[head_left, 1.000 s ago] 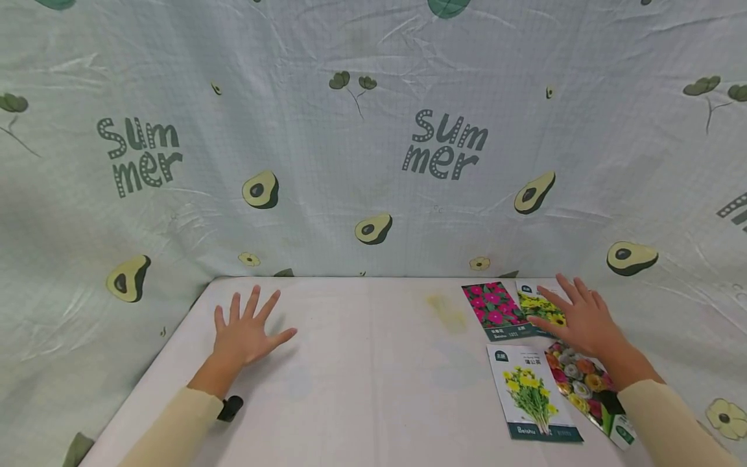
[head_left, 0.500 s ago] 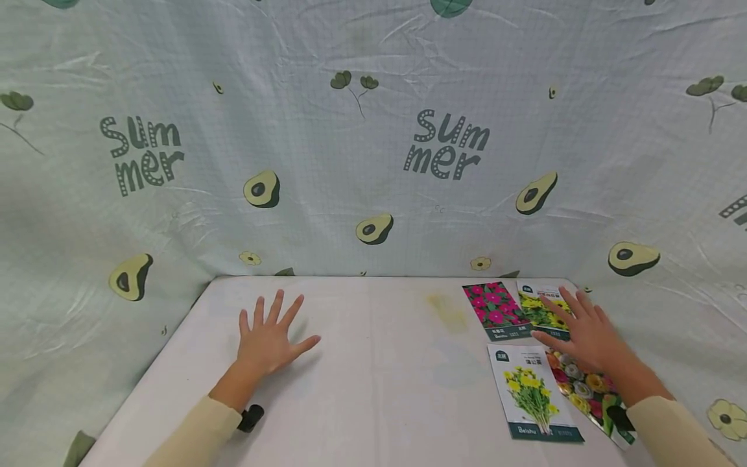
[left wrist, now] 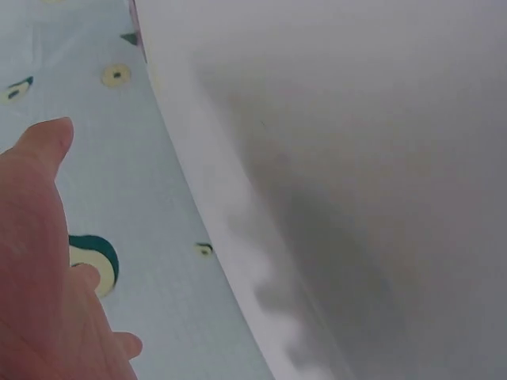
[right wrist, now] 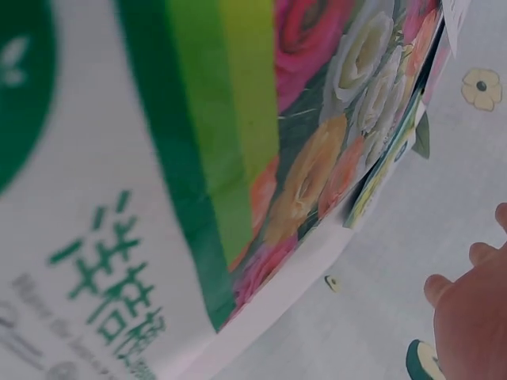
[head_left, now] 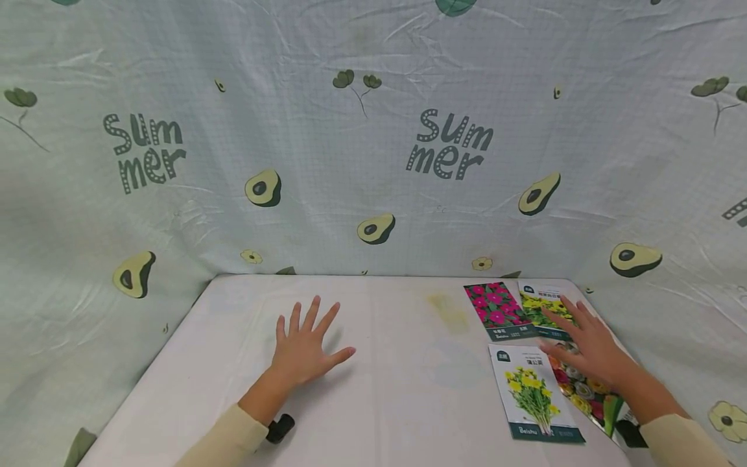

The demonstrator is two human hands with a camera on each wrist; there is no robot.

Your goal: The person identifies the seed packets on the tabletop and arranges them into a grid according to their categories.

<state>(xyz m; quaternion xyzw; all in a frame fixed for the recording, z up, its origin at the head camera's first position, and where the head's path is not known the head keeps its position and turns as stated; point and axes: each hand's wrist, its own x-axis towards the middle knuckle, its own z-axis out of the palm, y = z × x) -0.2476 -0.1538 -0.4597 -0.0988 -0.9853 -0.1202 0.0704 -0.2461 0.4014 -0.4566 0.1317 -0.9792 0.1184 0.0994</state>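
In the head view my left hand (head_left: 300, 353) hovers over the left-middle of the white table, fingers spread, holding nothing. My right hand (head_left: 595, 347) is spread above several flower seed packets at the right. Nearest below it lies a packet with mixed roses (right wrist: 317, 158), partly hidden by the hand and forearm. Left of that is a white packet with a yellow bouquet (head_left: 530, 395). Behind are a packet with pink flowers (head_left: 497, 310) and one with yellow flowers (head_left: 543, 305), the latter partly covered by my right fingers.
The white table (head_left: 397, 389) meets a hanging cloth (head_left: 315, 143) printed with avocados at its back and sides. A faint yellow stain (head_left: 448, 312) marks the tabletop. A small black device (head_left: 281, 428) sits at the left wrist.
My left hand has moved to the right across the table, fingers still spread. The right hand has shifted slightly right and nearer to me. The packets have stayed put.
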